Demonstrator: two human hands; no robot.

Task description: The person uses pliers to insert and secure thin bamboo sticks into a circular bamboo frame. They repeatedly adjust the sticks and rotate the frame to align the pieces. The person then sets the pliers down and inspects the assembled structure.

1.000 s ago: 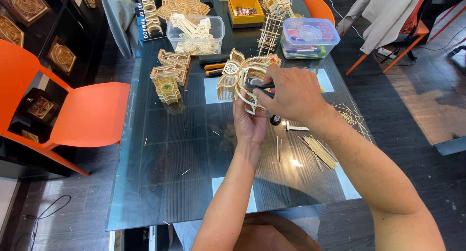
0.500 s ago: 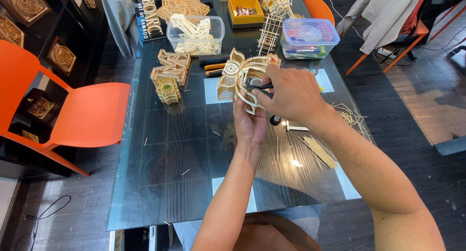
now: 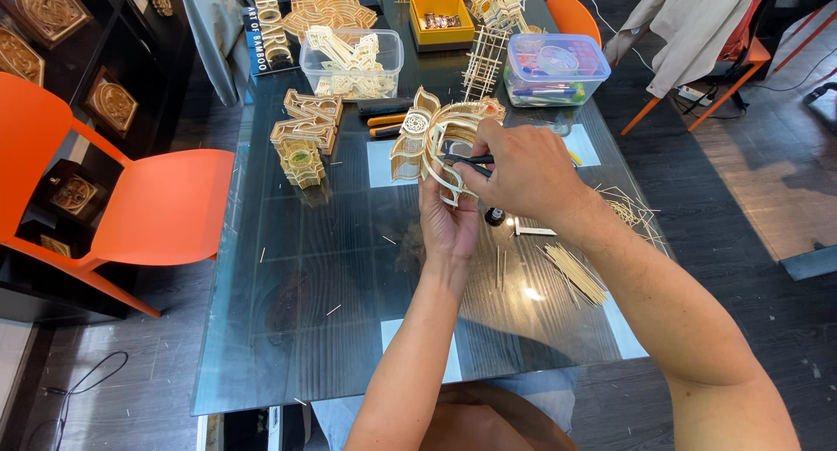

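Observation:
My left hand (image 3: 446, 217) holds up a curved, fan-like model of thin pale bamboo strips (image 3: 427, 141) above the glass table (image 3: 288, 329), gripping it from below. My right hand (image 3: 523, 174) is closed around a slim black-handled tool (image 3: 464, 160), whose tip points left into the model's strips. Both hands meet over the middle of the table. The tool's tip is hidden among the strips.
Loose bamboo sticks (image 3: 571, 272) and a small dark bottle (image 3: 494, 215) lie right of my hands. Finished bamboo pieces (image 3: 301, 141), a clear tub of parts (image 3: 350, 63), a yellow box (image 3: 442, 19) and a lidded plastic box (image 3: 558, 67) stand farther back. An orange chair (image 3: 148, 207) sits left.

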